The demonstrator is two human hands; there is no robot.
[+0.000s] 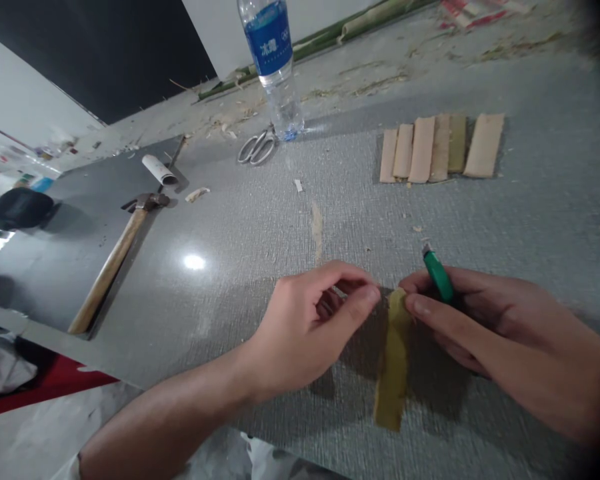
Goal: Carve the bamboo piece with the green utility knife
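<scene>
My right hand (pixel 485 320) holds a green utility knife (pixel 439 275), its short blade pointing up and away. The thumb and forefinger of that hand also pinch the top end of a yellow-green bamboo strip (pixel 393 373), which hangs down over the table. Just left of the strip is my left hand (pixel 325 320), thumb and fingertips brought together in a pinch. Anything between those fingertips is too small to make out. Beyond the hands, several flat pale bamboo pieces (pixel 423 150) lie side by side; one among them is greener.
A water bottle (pixel 270 50) stands at the back beside grey-handled scissors (pixel 257 148). To the left lie a claw hammer (pixel 115 267) and a short white tube (pixel 159 170). Bamboo shavings (pixel 317 223) dot the grey table (pixel 220 220), and a green bamboo pole (pixel 320 43) lies along the far side.
</scene>
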